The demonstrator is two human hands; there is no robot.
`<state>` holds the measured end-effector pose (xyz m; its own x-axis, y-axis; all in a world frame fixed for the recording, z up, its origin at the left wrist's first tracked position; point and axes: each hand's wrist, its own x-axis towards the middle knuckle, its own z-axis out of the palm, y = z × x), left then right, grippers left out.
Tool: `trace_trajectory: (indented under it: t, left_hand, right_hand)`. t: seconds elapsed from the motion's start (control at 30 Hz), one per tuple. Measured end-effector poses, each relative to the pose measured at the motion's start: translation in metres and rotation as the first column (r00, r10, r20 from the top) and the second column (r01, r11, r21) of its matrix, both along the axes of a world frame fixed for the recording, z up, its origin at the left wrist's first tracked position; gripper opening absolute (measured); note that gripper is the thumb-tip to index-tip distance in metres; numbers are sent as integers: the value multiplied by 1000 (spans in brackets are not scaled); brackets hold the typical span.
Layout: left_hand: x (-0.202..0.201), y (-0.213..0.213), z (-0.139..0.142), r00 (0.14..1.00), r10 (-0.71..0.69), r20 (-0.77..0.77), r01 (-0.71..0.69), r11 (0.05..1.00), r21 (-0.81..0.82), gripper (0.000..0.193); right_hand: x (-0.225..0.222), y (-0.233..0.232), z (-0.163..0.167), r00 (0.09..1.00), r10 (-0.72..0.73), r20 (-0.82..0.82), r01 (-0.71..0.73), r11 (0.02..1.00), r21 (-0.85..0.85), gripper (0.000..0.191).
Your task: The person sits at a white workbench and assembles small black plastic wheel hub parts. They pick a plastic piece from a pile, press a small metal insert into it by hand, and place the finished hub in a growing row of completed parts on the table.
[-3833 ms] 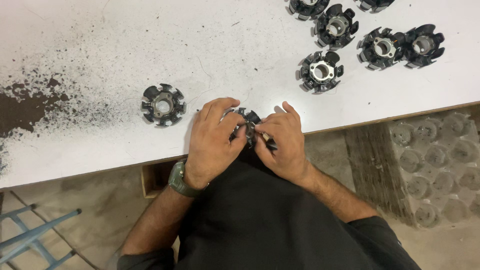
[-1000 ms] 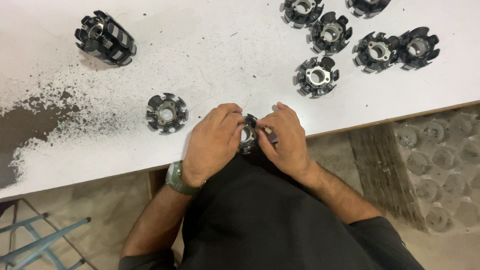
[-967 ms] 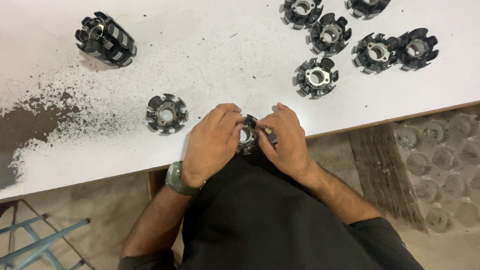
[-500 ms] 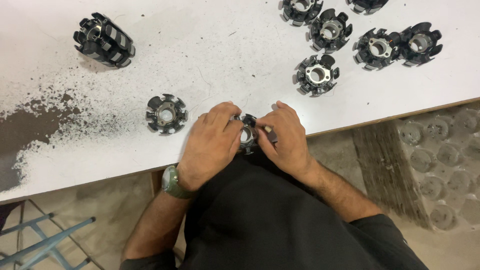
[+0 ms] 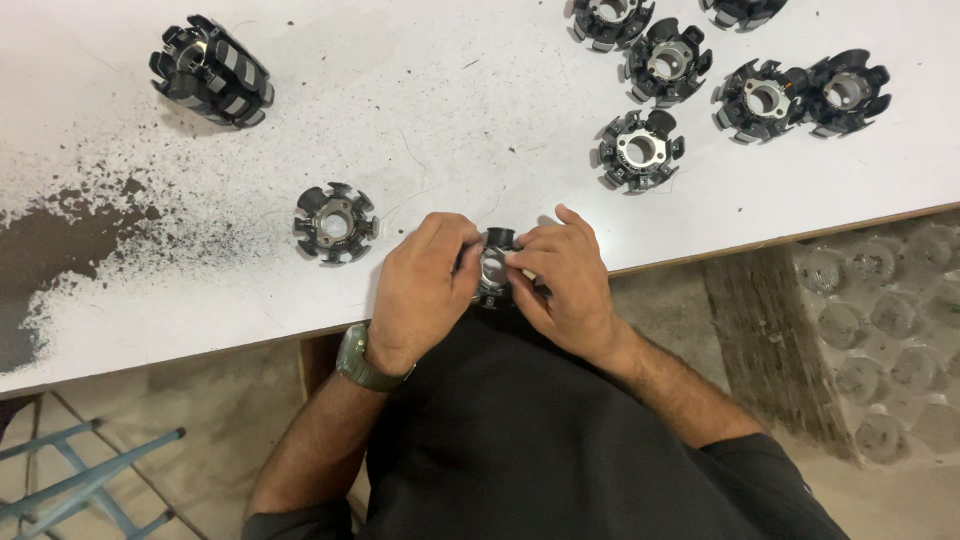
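Item held: I am seeing one black toothed ring part [image 5: 493,268] with a pale metal centre, sitting at the near edge of the white table [image 5: 420,110], roughly midway along it. Both hands are closing on it from either side. The left hand [image 5: 420,290] is curling its fingers round the part's left side, a green-strapped wristwatch [image 5: 362,358] showing on that wrist. The right hand [image 5: 565,280] is pinching the part's right side, its fingertips [image 5: 520,262] pressing on the rim near the pale centre. The hands are covering most of the part.

Loose stock, near edge: I am noting a single toothed ring [image 5: 335,222] lying flat just left of the left hand, apart from it.

Loose stock, far right corner: a group of similar rings is lying there; the nearest one [image 5: 640,150] has a bright metal centre, and a touching pair [image 5: 805,92] is lying to its right.

Far left corner: a taller black slotted drum [image 5: 212,70] is lying tilted on its side.

Left edge: dark brown powder [image 5: 60,245] is spreading across the table, thinning into specks towards the single ring.

Below the table's right end: a clear moulded tray [image 5: 880,330] with round pockets is resting lower down.
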<state>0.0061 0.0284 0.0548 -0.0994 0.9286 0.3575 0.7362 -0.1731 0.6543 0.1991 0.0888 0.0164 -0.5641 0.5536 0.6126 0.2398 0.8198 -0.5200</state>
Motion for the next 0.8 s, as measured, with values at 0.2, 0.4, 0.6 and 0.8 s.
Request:
trace_trajectory:
  t: [0.2, 0.4, 0.6, 0.8]
  left_hand:
    - [0, -1, -5, 1000, 5, 6, -5, 1000, 9, 16]
    - [1, -5, -12, 1000, -3, -5, 3, 997, 79, 19]
    - [4, -4, -20, 997, 25, -78, -15, 991, 130, 20]
    - [8, -3, -27, 990, 35, -140, -6, 980, 198, 21]
  right_hand:
    - [0, 1, 1, 999, 5, 34, -5, 1000, 20, 36]
    - [-1, 1, 0, 1000, 15, -23, -14, 1000, 20, 36]
    - [-4, -1, -2, 1000, 18, -14, -17, 999, 38, 36]
    - [-6, -3, -2, 1000, -17, -6, 17, 997, 76, 36]
